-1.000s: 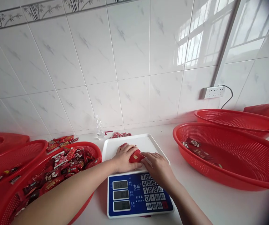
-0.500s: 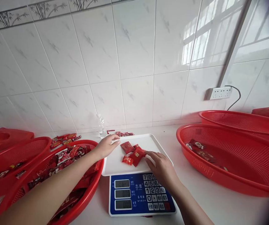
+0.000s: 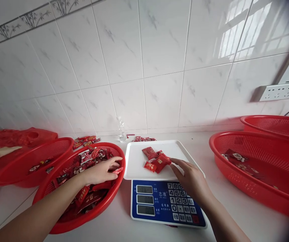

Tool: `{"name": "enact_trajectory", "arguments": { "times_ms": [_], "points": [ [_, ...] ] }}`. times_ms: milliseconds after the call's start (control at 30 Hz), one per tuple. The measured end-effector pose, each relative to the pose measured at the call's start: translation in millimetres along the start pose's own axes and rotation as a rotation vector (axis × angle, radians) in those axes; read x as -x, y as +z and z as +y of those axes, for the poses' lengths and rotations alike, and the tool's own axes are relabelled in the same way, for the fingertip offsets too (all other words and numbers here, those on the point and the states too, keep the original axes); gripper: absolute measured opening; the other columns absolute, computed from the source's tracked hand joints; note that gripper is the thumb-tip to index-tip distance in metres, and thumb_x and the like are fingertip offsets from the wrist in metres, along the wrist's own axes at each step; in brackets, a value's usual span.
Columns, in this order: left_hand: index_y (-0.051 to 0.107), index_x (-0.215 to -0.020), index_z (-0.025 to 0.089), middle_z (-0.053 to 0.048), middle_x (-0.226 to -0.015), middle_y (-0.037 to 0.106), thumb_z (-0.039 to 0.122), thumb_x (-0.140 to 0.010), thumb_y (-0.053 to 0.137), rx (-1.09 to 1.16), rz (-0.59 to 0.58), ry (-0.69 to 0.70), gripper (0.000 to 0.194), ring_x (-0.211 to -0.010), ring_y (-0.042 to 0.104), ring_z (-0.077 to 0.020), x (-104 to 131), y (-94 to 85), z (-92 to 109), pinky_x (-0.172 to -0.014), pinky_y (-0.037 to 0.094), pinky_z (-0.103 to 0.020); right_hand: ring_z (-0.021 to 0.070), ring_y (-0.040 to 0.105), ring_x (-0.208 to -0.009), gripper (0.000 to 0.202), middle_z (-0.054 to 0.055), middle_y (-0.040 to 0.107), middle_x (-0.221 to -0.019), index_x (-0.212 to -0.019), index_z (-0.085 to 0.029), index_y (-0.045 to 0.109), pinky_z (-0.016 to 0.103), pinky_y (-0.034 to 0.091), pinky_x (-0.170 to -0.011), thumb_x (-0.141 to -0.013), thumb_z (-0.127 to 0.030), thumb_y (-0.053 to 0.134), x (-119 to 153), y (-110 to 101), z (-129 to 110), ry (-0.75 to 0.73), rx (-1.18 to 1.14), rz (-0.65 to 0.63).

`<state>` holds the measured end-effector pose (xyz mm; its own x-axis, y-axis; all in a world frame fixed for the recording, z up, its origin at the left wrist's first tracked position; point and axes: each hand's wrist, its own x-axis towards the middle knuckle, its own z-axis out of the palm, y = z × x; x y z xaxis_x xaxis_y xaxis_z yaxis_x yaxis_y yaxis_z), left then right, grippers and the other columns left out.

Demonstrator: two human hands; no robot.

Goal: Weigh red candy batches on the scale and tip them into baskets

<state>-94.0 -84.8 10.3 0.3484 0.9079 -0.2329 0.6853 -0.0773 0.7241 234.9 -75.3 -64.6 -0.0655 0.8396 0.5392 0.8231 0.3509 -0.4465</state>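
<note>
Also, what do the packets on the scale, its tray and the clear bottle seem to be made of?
Packets: probably thin plastic or foil film, slightly shiny; the creases and printed surfaces suggest wrappers.
Tray: likely smooth white plastic, judging by its rounded, raised rim; coated metal is possible.
Bottle: apparently clear, glossy plastic; it is see-through with bright highlights, though glass cannot be excluded.

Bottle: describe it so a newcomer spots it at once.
Start at the blue-panelled scale. Beyond the far left corner of its white tray, near the tiled wall, stands the bottle, clear and colourless, unlike the red packets lying to either side.
</note>
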Motion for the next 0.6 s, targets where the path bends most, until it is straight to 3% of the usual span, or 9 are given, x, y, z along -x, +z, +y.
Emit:
{"name": "enact_trajectory", "arguments": {
  "times_ms": [100, 167, 267, 333, 400, 467, 533, 600],
  "points": [
    [0.035, -0.136, 0.024, -0.010, -0.130, 0.054, 0.018, -0.076, 0.049, 0.067, 0.114, -0.002, 0.061, -0.107, 0.058, -0.0216, 1.7, -6.0, 4.2, -0.086, 0.047, -0.032, 0.0217, 0.065, -0.085, 0.032, 0.002, 0.071, -0.099, -0.104, -0.026, 0.064, 0.034, 0.051, -0.069, -0.088, -0.041, 0.040, -0.3, -2.1, -2.1, 0.029, 0.000, -0.012],
    [0.037, -0.134, 0.024, -0.009, -0.131, 0.053, 0.016, -0.075, 0.046, 0.039, 0.283, 0.019, 0.060, -0.111, 0.056, -0.0223, -0.8, -14.3, 1.7, -0.086, 0.047, -0.032, 0.0217, 0.065, -0.087, 0.033, 0.002, 0.071, -0.100, -0.104, -0.026, 0.064, 0.034, 0.051, -0.069, -0.088, -0.041, 0.040, -0.2, -3.3, -3.3, 0.036, -0.008, -0.020],
    [0.041, -0.131, 0.021, -0.009, -0.133, 0.049, 0.014, -0.074, 0.044, -0.139, 0.592, 0.047, 0.057, -0.123, 0.045, -0.0229, -8.4, -26.6, -9.9, -0.098, 0.039, -0.036, 0.0206, 0.065, -0.079, 0.034, 0.002, 0.070, -0.100, -0.105, -0.026, 0.064, 0.033, 0.051, -0.068, -0.088, -0.042, 0.039, 0.2, -4.1, -3.8, 0.045, -0.010, -0.042],
    [0.050, -0.122, 0.018, -0.009, -0.131, 0.050, 0.013, -0.073, 0.043, -0.353, 0.709, 0.073, 0.049, -0.124, 0.042, -0.0240, -12.4, -28.7, -16.8, -0.102, 0.035, -0.038, 0.0192, 0.065, -0.071, 0.035, 0.001, 0.070, -0.101, -0.106, -0.027, 0.063, 0.034, 0.051, -0.066, -0.088, -0.043, 0.039, 0.5, -3.7, -3.2, 0.052, -0.002, -0.054],
    [0.060, -0.104, 0.018, -0.008, -0.115, 0.060, 0.015, -0.075, 0.042, -0.515, 0.646, 0.094, 0.034, -0.114, 0.051, -0.0247, -14.1, -23.7, -18.6, -0.097, 0.038, -0.037, 0.0182, 0.064, -0.067, 0.035, 0.000, 0.070, -0.102, -0.107, -0.027, 0.063, 0.034, 0.051, -0.066, -0.088, -0.044, 0.039, 0.8, -2.7, -2.2, 0.060, 0.008, -0.061],
    [0.064, -0.091, 0.019, -0.005, -0.095, 0.067, 0.018, -0.078, 0.042, -0.537, 0.396, 0.083, 0.025, -0.094, 0.060, -0.0226, -14.1, -13.5, -16.0, -0.085, 0.046, -0.033, 0.0178, 0.064, -0.067, 0.034, 0.000, 0.070, -0.104, -0.107, -0.028, 0.063, 0.033, 0.051, -0.066, -0.088, -0.043, 0.039, 1.0, -1.7, -1.3, 0.066, 0.012, -0.066],
    [0.066, -0.089, 0.021, -0.003, -0.091, 0.069, 0.021, -0.078, 0.047, -0.510, 0.125, 0.046, 0.023, -0.086, 0.063, -0.0208, -15.1, -2.6, -12.4, -0.078, 0.047, -0.029, 0.0182, 0.065, -0.070, 0.034, 0.000, 0.070, -0.104, -0.107, -0.028, 0.063, 0.032, 0.050, -0.066, -0.088, -0.043, 0.039, 1.1, -1.2, -0.7, 0.064, 0.013, -0.070],
    [0.067, -0.090, 0.022, -0.004, -0.096, 0.070, 0.023, -0.075, 0.052, -0.513, 0.000, -0.017, 0.022, -0.087, 0.064, -0.0213, -19.1, 5.5, -11.5, -0.076, 0.047, -0.027, 0.0189, 0.065, -0.075, 0.033, 0.000, 0.070, -0.104, -0.107, -0.028, 0.063, 0.032, 0.050, -0.067, -0.088, -0.042, 0.039, 1.0, -1.1, -0.6, 0.056, 0.015, -0.073]
  ]
}}
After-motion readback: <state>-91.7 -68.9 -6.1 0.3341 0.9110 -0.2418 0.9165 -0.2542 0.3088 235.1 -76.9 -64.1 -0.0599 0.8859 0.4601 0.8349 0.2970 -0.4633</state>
